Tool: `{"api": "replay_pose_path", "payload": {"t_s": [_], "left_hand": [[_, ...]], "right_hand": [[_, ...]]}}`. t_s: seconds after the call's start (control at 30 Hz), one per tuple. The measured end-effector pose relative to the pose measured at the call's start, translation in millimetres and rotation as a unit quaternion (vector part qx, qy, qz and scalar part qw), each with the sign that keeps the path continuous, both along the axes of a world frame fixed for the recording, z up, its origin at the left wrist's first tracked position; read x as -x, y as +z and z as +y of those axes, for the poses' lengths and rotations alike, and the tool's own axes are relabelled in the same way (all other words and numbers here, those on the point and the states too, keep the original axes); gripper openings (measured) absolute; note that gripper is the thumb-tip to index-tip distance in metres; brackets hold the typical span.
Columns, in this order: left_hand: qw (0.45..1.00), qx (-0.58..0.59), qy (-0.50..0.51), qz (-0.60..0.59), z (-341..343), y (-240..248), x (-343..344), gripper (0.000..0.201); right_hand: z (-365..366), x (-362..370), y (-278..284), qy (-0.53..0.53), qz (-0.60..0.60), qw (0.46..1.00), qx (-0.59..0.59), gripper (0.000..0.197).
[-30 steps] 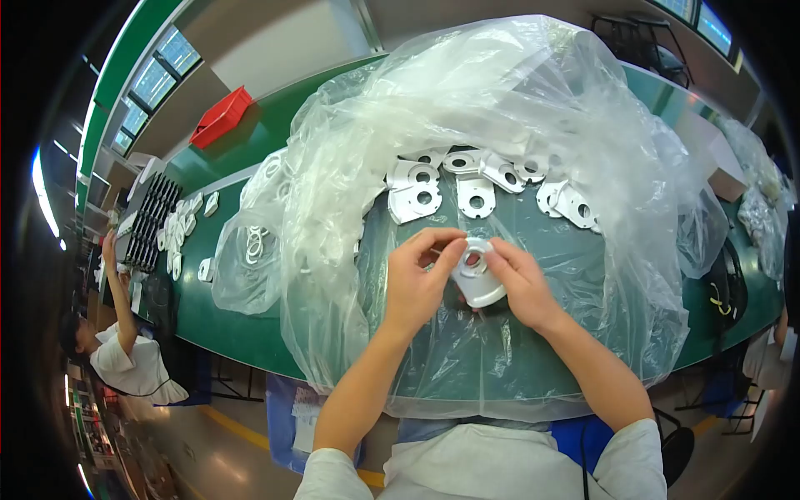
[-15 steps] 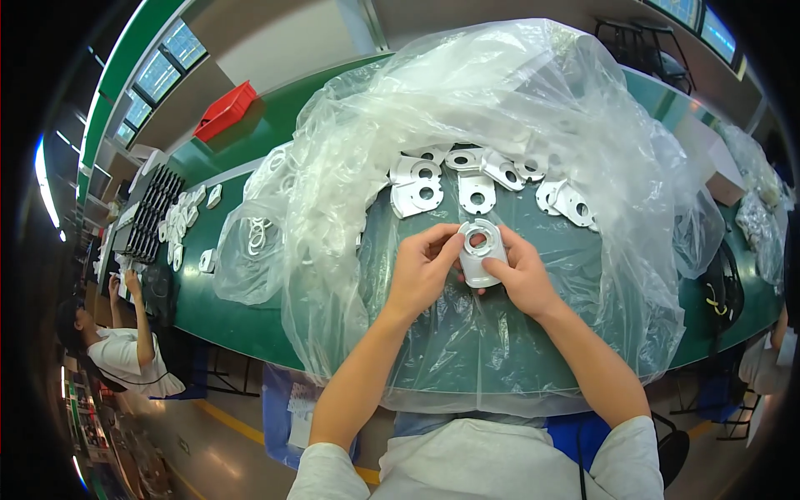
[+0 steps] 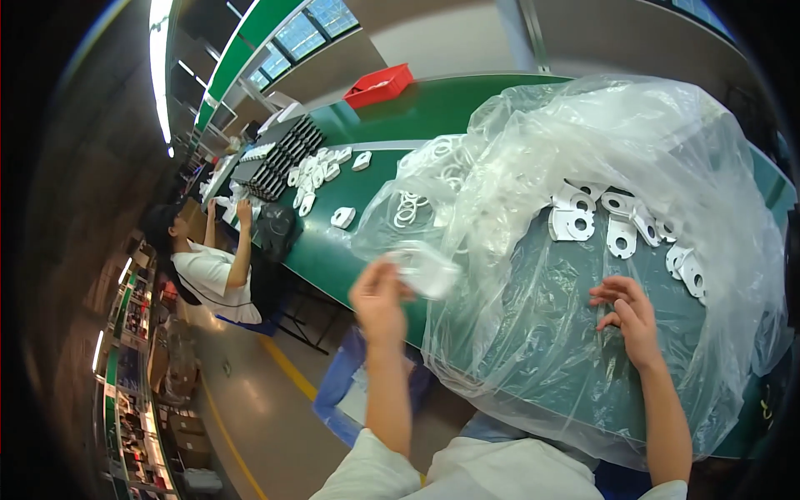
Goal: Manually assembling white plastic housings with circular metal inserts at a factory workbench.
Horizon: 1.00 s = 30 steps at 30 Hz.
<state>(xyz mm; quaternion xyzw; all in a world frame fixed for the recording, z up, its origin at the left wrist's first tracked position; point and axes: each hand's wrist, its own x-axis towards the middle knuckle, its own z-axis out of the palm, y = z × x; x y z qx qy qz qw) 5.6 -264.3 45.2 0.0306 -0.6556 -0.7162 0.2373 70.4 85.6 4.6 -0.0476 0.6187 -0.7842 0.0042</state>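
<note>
A white plastic housing [image 3: 427,269], blurred by motion, is pinched in my left hand [image 3: 380,300] above the table's front edge, to the left of the big clear plastic bag [image 3: 492,333]. My right hand [image 3: 627,317] hovers over the bag's opening with fingers apart and nothing in them. Beyond it, several white parts with round holes, one of them a flat plate [image 3: 572,223], lie inside the bag mouth. A smaller clear bag of white rings [image 3: 408,208] sits close to the housing I hold.
Loose white parts [image 3: 312,177] lie on the green table [image 3: 333,237] at the left, beside stacked dark trays [image 3: 279,158]. A co-worker [image 3: 212,271] sits there. A red bin [image 3: 379,85] stands at the back; a blue crate [image 3: 342,392] is below the front edge.
My right hand has let go of the white housing. My left hand has carried it leftward, out of the bag's middle. The view has turned left.
</note>
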Motion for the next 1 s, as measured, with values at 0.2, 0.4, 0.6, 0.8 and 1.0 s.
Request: {"api": "replay_pose_path", "payload": {"t_s": [0.2,0.4,0.6,0.8,1.0], "left_hand": [[0.972,0.068,0.200,-0.106,-245,-60,77,0.019],[0.925,0.326,0.178,-0.072,-238,-38,148,0.058],[0.935,0.306,-0.116,0.140,25,31,107,0.020],[0.763,0.538,-0.301,0.194,172,-8,86,0.034],[0.730,0.592,-0.264,0.215,185,-33,93,0.049]], "right_hand": [[-8,4,8,0.018,-0.007,1.000,0.003,0.031],[-1,4,9,0.008,0.025,1.000,-0.013,0.023],[45,-24,78,-0.122,0.112,0.952,-0.258,0.017],[170,-117,124,-0.034,-0.055,0.989,-0.133,0.017],[279,-132,45,-0.413,-0.131,0.797,-0.422,0.018]]}}
